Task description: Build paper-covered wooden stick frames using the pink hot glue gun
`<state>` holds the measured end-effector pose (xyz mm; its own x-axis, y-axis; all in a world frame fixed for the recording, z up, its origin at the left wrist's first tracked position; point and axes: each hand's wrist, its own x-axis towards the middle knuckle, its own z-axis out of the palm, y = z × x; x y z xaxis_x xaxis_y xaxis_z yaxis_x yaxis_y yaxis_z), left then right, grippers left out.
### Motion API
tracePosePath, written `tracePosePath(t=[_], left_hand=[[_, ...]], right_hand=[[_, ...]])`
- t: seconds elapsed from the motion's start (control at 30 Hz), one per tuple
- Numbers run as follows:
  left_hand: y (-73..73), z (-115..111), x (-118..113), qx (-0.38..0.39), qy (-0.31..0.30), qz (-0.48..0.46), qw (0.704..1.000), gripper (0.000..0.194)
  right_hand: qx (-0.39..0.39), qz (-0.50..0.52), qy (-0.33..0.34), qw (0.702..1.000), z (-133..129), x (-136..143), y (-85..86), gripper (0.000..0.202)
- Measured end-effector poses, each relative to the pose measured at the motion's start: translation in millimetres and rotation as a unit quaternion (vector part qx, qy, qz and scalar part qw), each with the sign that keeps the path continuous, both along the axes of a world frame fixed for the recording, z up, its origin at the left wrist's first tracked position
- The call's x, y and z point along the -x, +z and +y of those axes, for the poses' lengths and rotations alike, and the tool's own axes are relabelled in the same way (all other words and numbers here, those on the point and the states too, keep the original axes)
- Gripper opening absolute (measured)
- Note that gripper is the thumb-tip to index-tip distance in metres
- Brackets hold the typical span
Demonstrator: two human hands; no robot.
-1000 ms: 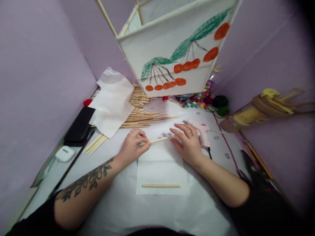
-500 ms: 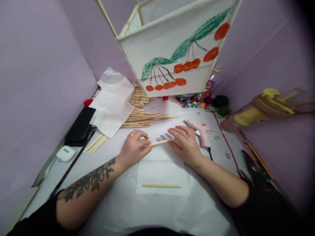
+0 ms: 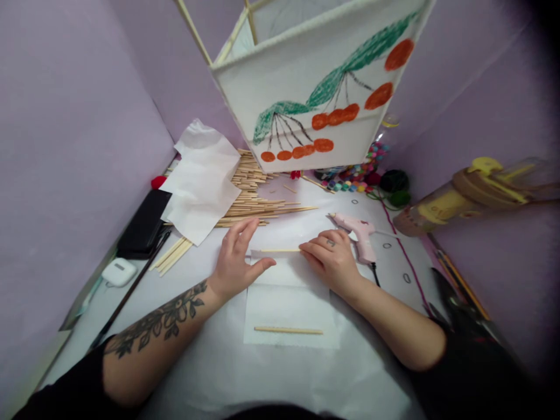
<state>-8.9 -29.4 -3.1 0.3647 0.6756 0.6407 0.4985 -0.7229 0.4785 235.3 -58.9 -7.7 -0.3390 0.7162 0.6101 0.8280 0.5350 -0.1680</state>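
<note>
A thin wooden stick lies along the far edge of a white paper sheet. My right hand is closed, with its fingertips pinching the right end of that stick. At the stick's left end, my left hand is open, thumb and fingers spread apart and holding nothing. Across the near edge of the sheet rests a second wooden stick. A pink glue gun lies just beyond my right hand.
Behind stands a white paper lantern with drawn cherries. Many wooden sticks are piled beside a crumpled paper. To the left are a black case and white earbud case; to the right, a drink cup.
My left hand has let go of the stick and opened, its fingers rising. The stick has come down to the sheet's far edge. My right fingers have closed at its right end.
</note>
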Motion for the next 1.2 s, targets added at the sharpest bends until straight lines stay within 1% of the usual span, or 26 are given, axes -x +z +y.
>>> tracePosePath(t=[0.03,0.1,0.13,0.23,0.33,0.37,0.47,0.57,0.67,0.8,1.0,1.2], left_hand=[[1.4,-0.2,0.9,-0.006,-0.012,-0.015,1.000,0.065],[4.2,0.0,2.6,-0.010,-0.033,-0.045,0.998,0.029],[5.4,0.3,3.0,-0.011,-0.035,-0.059,0.998,0.021],[7.4,1.3,2.3,-0.013,-0.005,-0.080,0.997,0.017],[7.3,1.7,-0.2,-0.009,0.002,-0.051,0.999,0.004],[6.9,1.6,-0.9,-0.010,-0.005,-0.032,0.999,0.003],[4.7,0.9,-2.2,-0.020,-0.030,0.029,0.999,0.013],[1.4,1.2,-3.0,0.006,-0.022,0.062,0.998,0.019],[-1.6,2.5,-4.0,0.049,-0.009,0.067,0.997,0.016],[-3.2,3.4,-5.1,0.070,-0.023,0.068,0.995,0.016],[-5.2,3.8,-4.4,0.047,-0.026,0.058,0.997,0.008],[-4.3,4.3,-5.0,0.037,-0.041,0.056,0.997,0.011]], right_hand=[[-0.001,0.001,0.000,1.000,-0.2,0.1,0.2,0.011],[-0.007,0.005,0.005,1.000,-0.7,0.3,0.7,0.010],[-0.011,0.006,0.007,1.000,-1.0,0.4,1.0,0.009],[-0.020,0.005,0.003,1.000,-2.0,0.9,1.6,0.009],[-0.025,0.002,-0.007,1.000,-2.6,1.3,1.8,0.010],[-0.025,0.002,-0.008,1.000,-2.7,1.3,1.9,0.009],[-0.025,0.001,-0.007,1.000,-2.9,1.3,2.3,0.008],[-0.024,0.001,-0.002,1.000,-3.4,1.2,2.8,0.009],[-0.019,0.000,0.000,1.000,-4.1,1.6,3.2,0.009],[-0.018,-0.004,0.006,1.000,-5.0,3.4,4.6,0.008],[-0.006,-0.002,0.018,1.000,-5.7,6.1,6.8,0.009],[0.006,-0.006,0.019,1.000,-6.0,5.7,5.7,0.010]])
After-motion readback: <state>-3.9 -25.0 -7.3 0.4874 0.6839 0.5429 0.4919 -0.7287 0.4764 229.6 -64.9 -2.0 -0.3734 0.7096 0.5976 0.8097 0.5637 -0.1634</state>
